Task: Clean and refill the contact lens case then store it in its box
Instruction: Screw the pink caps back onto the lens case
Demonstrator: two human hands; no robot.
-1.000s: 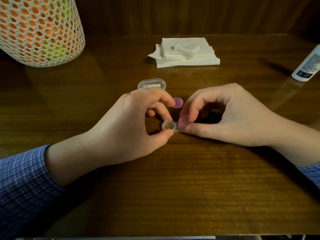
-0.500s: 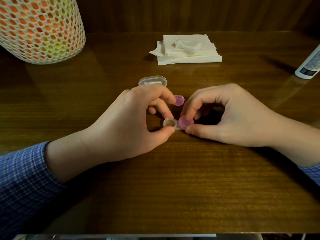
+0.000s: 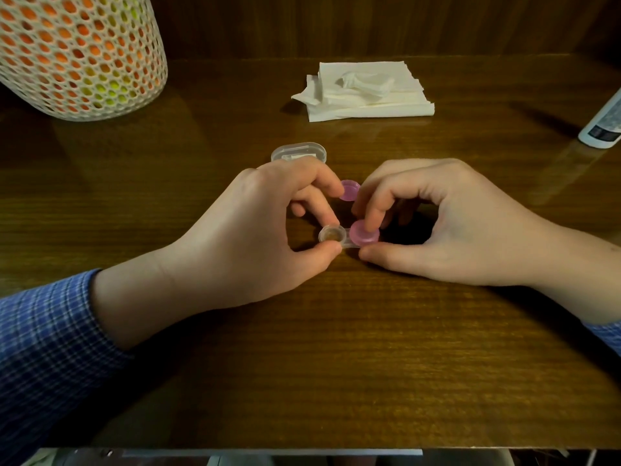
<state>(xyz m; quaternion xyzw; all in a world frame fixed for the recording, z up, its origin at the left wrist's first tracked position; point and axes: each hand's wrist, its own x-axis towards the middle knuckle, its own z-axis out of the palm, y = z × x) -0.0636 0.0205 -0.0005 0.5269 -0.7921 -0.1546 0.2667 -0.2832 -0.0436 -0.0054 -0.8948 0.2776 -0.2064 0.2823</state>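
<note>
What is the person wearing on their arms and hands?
Both arms have long sleeves in blue cloth with a fine check of thin pale lines. The left sleeve shows a lot, ending at the wrist; only a small corner of the right sleeve shows. The left hand and right hand are bare: no gloves, rings, watch or bracelets show.

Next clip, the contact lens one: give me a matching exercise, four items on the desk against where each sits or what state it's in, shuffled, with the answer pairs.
Things
1. loose pink cap
2. clear box
3. white bottle
4. lens case

Places or states
A. at the right edge of the view
B. pinched by left hand, right hand on its pink cap
C. beyond the left hand's knuckles
D. on the desk between the index fingertips

Pairs: 1-D, 2-C, 3-A, 4-B
</note>
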